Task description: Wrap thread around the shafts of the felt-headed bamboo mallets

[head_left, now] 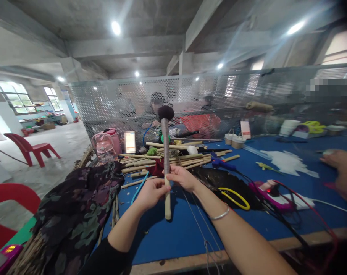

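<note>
Both my hands are on an upright wooden stick (168, 208), held above the blue table. Its upper length is wrapped tightly in grey-brown cord (165, 143), and a dark round head (165, 113) tops it. Below the wrapping the pale wood is bare. My left hand (153, 192) pinches the stick just under the wrapping's lower end. Slightly higher, my right hand (181, 178) grips it at that end, its fingers partly hidden behind the stick. Loose thin cord (202, 225) trails from near my right hand down over the table's front edge.
Behind the stick lie several pale sticks (141, 162). Yellow-handled scissors (234, 198), a blue glue gun (222, 163) and a power strip with cables (272, 195) lie to the right. Camouflage cloth (78, 202) covers the left. Another person's hand (341, 164) is at far right; a perforated screen (104, 103) stands behind.
</note>
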A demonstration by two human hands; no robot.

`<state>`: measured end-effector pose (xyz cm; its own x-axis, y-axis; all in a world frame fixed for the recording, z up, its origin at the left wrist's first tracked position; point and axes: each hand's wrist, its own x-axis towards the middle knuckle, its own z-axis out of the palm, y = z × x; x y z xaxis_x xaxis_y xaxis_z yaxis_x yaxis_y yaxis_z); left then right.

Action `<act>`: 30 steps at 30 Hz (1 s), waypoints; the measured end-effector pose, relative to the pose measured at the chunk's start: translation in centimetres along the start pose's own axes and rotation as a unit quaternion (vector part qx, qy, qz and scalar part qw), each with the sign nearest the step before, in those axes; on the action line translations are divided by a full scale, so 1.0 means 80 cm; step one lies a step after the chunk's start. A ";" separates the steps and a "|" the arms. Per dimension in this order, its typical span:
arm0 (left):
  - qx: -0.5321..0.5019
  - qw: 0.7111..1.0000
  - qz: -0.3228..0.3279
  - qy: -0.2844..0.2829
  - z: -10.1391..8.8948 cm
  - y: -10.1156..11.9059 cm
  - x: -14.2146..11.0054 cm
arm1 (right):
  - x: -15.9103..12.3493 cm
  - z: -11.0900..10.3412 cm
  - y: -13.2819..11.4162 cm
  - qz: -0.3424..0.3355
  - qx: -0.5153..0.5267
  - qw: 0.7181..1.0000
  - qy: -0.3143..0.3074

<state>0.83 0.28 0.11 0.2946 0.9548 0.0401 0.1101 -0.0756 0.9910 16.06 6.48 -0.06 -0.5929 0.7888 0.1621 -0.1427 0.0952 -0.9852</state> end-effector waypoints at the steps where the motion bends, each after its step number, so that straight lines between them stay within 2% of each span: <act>1: -0.024 0.999 -0.015 -0.024 -0.002 0.003 -0.003 | -0.002 -0.002 -0.001 0.016 0.013 1.000 -0.023; 3: -0.043 0.997 -0.036 -0.058 -0.004 0.007 -0.005 | -0.003 -0.005 0.001 0.022 0.017 0.999 -0.037; 5: -0.013 0.998 -0.029 -0.045 -0.004 0.005 -0.005 | 0.000 -0.005 0.006 0.000 0.000 1.000 -0.017; 7: 0.063 0.997 0.016 0.031 -0.003 -0.001 -0.002 | 0.004 -0.002 0.012 -0.027 -0.027 0.999 0.018; 9: 0.141 0.981 0.058 0.121 -0.002 -0.007 0.001 | 0.007 0.002 0.015 -0.044 -0.049 0.996 0.054; 11: 0.175 0.969 0.066 0.162 -0.003 -0.011 0.004 | 0.008 0.003 0.014 -0.050 -0.060 0.994 0.077; 13: 0.152 0.977 0.057 0.138 -0.007 -0.012 0.005 | 0.006 0.002 0.009 -0.040 -0.051 0.995 0.073; 17: 0.068 0.996 0.063 -0.001 -0.020 -0.008 0.003 | -0.002 -0.001 -0.003 0.002 -0.022 1.000 0.017; 20: 0.041 0.996 0.058 -0.048 -0.022 -0.008 0.002 | -0.004 0.003 -0.005 -0.023 -0.021 0.999 0.033; 22: 0.011 0.998 0.055 -0.011 -0.016 -0.011 0.005 | -0.002 0.008 -0.003 -0.046 -0.029 0.997 0.054; 27: -0.058 0.978 0.089 0.177 0.014 -0.027 0.015 | 0.004 0.020 0.004 -0.041 -0.057 0.994 0.083; 28: -0.066 0.974 0.094 0.194 0.017 -0.029 0.016 | 0.004 0.020 0.004 -0.043 -0.059 0.993 0.093; 30: -0.086 0.974 0.092 0.186 0.019 -0.032 0.015 | 0.002 0.019 0.002 -0.049 -0.050 0.994 0.085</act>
<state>2.33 1.22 -2.54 -0.0736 0.9703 0.2304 -0.0822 -0.2362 0.9682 14.72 5.71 -0.11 -0.4365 0.8631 0.2540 -0.1080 0.2300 -0.9672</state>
